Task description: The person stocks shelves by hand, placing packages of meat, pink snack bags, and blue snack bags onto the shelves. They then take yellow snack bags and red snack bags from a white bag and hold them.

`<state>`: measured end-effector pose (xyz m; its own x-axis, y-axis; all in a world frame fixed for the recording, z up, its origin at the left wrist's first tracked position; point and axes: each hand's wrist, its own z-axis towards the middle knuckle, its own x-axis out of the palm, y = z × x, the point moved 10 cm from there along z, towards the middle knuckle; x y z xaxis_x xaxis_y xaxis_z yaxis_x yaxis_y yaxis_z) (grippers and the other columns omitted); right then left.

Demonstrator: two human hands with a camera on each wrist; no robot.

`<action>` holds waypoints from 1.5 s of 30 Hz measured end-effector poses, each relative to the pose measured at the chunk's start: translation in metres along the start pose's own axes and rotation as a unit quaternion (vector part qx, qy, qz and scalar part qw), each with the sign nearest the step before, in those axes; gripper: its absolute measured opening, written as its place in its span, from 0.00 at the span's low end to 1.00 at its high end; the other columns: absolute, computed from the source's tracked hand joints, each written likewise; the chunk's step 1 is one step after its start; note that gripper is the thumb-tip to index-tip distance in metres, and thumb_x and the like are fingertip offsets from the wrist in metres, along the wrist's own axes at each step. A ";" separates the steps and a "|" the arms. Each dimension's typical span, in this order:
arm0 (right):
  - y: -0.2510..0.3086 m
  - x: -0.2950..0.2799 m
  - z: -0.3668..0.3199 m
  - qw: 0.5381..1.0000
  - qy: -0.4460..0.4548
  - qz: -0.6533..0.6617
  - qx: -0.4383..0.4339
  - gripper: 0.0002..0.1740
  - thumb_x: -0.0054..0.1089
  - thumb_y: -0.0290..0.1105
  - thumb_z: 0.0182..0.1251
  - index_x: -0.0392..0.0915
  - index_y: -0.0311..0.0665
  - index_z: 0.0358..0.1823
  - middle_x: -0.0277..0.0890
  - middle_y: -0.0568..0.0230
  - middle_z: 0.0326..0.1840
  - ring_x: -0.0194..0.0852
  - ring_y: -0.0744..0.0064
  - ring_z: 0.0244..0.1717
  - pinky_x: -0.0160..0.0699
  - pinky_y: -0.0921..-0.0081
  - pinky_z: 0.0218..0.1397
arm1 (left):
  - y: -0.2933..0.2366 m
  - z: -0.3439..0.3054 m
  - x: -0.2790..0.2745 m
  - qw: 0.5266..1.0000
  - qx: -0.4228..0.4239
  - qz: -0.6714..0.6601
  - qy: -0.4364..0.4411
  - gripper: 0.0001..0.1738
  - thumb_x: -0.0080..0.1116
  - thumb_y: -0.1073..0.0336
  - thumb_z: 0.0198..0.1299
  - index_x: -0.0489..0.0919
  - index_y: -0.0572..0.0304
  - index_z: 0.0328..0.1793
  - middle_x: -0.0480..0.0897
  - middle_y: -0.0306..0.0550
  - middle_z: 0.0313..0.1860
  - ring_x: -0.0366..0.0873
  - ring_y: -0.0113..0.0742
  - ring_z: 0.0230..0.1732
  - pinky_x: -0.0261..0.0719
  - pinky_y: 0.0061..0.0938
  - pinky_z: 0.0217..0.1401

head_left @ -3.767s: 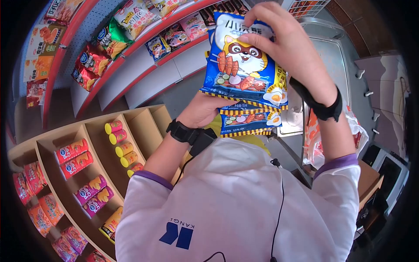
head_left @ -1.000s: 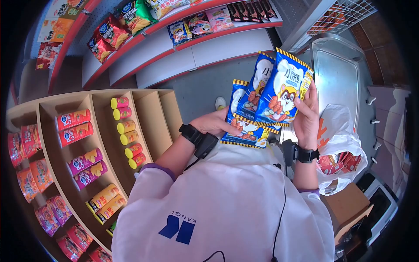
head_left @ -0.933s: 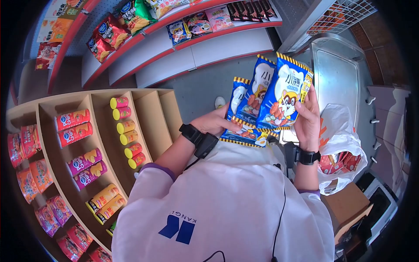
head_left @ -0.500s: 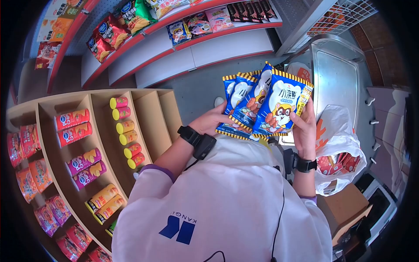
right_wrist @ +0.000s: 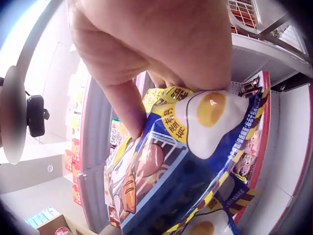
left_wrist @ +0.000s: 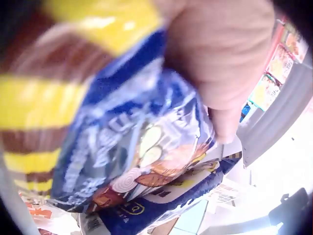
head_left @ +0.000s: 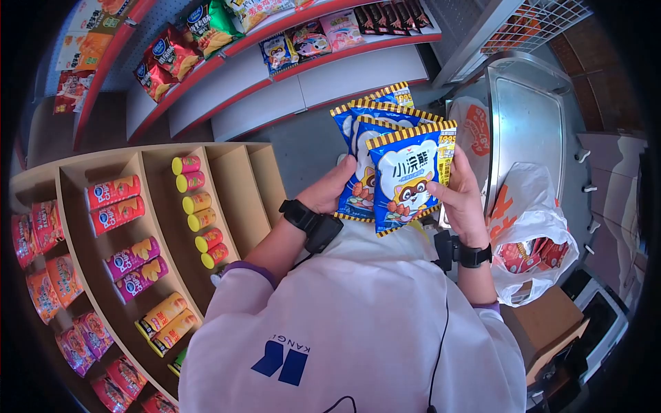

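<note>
Several blue snack bags with a cartoon raccoon and black-and-yellow striped ends fan out in front of the body in the head view. The front snack bag [head_left: 412,180] overlaps the others, and my right hand [head_left: 460,199] grips it by its right edge, thumb on its face. My left hand [head_left: 329,189] holds the snack bags behind [head_left: 358,182] at their left side. Close up in the left wrist view, my left hand [left_wrist: 220,54] lies along a crinkled snack bag [left_wrist: 151,152]. The right wrist view has my right hand [right_wrist: 161,44] pinching the front snack bag [right_wrist: 166,171].
A cardboard display rack [head_left: 241,179] with chip cans [head_left: 113,193] and bags stands at left. Ahead are red-edged shelves [head_left: 365,96] of snacks. At right are a metal cart [head_left: 527,117], a white plastic bag [head_left: 533,186] with red packets, and a cardboard box [head_left: 551,320].
My right hand has come down from the bags' top to their right side. Lately it has moved the front bag leftward over the others, and the fanned bags stand more upright.
</note>
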<state>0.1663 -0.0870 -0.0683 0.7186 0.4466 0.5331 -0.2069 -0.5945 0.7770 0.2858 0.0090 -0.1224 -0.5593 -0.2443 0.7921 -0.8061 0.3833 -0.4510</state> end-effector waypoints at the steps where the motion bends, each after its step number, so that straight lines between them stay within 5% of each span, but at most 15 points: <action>1: -0.001 0.002 0.000 1.000 0.004 -0.008 0.008 0.41 0.61 0.15 0.51 0.53 0.35 0.67 0.67 0.62 0.59 0.66 0.73 0.59 0.65 0.77 0.61 | -0.001 -0.002 -0.001 1.000 0.000 0.000 0.000 0.38 0.50 0.42 0.61 0.56 0.54 0.70 0.66 0.48 0.65 0.67 0.39 0.63 0.67 0.37 0.65; 4: 0.000 0.001 0.003 1.000 0.004 -0.026 0.001 0.43 0.61 0.14 0.50 0.52 0.36 0.68 0.67 0.61 0.59 0.66 0.73 0.59 0.64 0.76 0.62 | -0.015 -0.007 -0.010 0.996 0.017 0.075 -0.053 0.40 0.61 0.54 0.55 0.56 0.57 0.70 0.67 0.46 0.66 0.67 0.37 0.63 0.67 0.36 0.64; 8: 0.004 0.006 0.004 0.999 -0.005 -0.027 -0.027 0.43 0.62 0.14 0.48 0.53 0.35 0.68 0.67 0.61 0.59 0.65 0.72 0.60 0.64 0.76 0.62 | -0.023 -0.011 -0.014 0.993 0.036 0.081 -0.074 0.40 0.62 0.56 0.54 0.56 0.59 0.70 0.67 0.45 0.65 0.67 0.38 0.63 0.65 0.36 0.66; 11: -0.007 0.005 0.005 1.000 0.002 -0.010 0.022 0.42 0.63 0.14 0.48 0.56 0.34 0.67 0.67 0.61 0.58 0.64 0.72 0.60 0.64 0.75 0.62 | -0.013 -0.011 -0.016 0.997 0.023 0.059 -0.035 0.37 0.58 0.55 0.59 0.55 0.57 0.70 0.67 0.43 0.64 0.66 0.35 0.63 0.62 0.31 0.66; 17: -0.007 0.004 0.006 0.999 0.004 -0.043 0.004 0.41 0.64 0.14 0.47 0.58 0.34 0.65 0.68 0.62 0.57 0.66 0.72 0.58 0.64 0.76 0.62 | -0.020 -0.007 -0.009 0.995 0.016 -0.010 -0.094 0.26 0.41 0.55 0.69 0.56 0.55 0.70 0.67 0.43 0.66 0.66 0.36 0.64 0.64 0.34 0.66; 23: -0.006 0.006 0.006 0.998 0.014 -0.063 -0.002 0.41 0.64 0.14 0.47 0.58 0.34 0.65 0.69 0.62 0.56 0.67 0.72 0.57 0.64 0.76 0.62 | -0.022 -0.009 -0.026 0.984 0.051 0.118 -0.120 0.28 0.36 0.49 0.69 0.58 0.56 0.69 0.67 0.41 0.65 0.65 0.32 0.64 0.63 0.28 0.66; 26: -0.005 0.005 0.009 0.998 -0.007 -0.066 -0.009 0.40 0.63 0.14 0.48 0.58 0.34 0.65 0.69 0.61 0.56 0.67 0.72 0.57 0.64 0.76 0.62 | -0.027 -0.010 -0.021 0.987 0.064 0.079 -0.121 0.27 0.39 0.52 0.69 0.56 0.56 0.70 0.66 0.41 0.66 0.64 0.33 0.65 0.62 0.30 0.67; 28: -0.005 0.006 0.009 0.998 -0.008 -0.065 -0.002 0.40 0.63 0.14 0.48 0.58 0.34 0.66 0.69 0.61 0.57 0.67 0.72 0.57 0.64 0.76 0.62 | -0.027 -0.007 -0.004 0.994 0.042 -0.068 -0.070 0.27 0.43 0.57 0.68 0.56 0.54 0.70 0.65 0.43 0.67 0.63 0.36 0.66 0.60 0.35 0.68; 34: 0.000 0.011 0.015 0.996 0.001 -0.093 -0.009 0.42 0.63 0.15 0.48 0.56 0.34 0.67 0.69 0.60 0.57 0.67 0.73 0.57 0.65 0.75 0.61 | -0.028 -0.016 -0.010 0.992 0.063 0.090 -0.056 0.37 0.58 0.63 0.60 0.51 0.54 0.71 0.64 0.43 0.66 0.63 0.36 0.65 0.60 0.36 0.68; 45: 0.014 0.020 0.023 0.992 0.019 -0.122 -0.033 0.40 0.63 0.15 0.50 0.56 0.33 0.67 0.68 0.60 0.57 0.67 0.73 0.57 0.67 0.76 0.61 | -0.033 -0.015 -0.009 0.995 0.067 0.005 -0.068 0.37 0.57 0.77 0.53 0.55 0.56 0.69 0.67 0.45 0.64 0.64 0.37 0.65 0.62 0.35 0.66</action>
<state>0.1928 -0.1015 -0.0544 0.7275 0.5967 0.3385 -0.0744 -0.4219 0.9036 0.3203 0.0113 -0.1082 -0.5811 -0.3629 0.7285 -0.8138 0.2661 -0.5166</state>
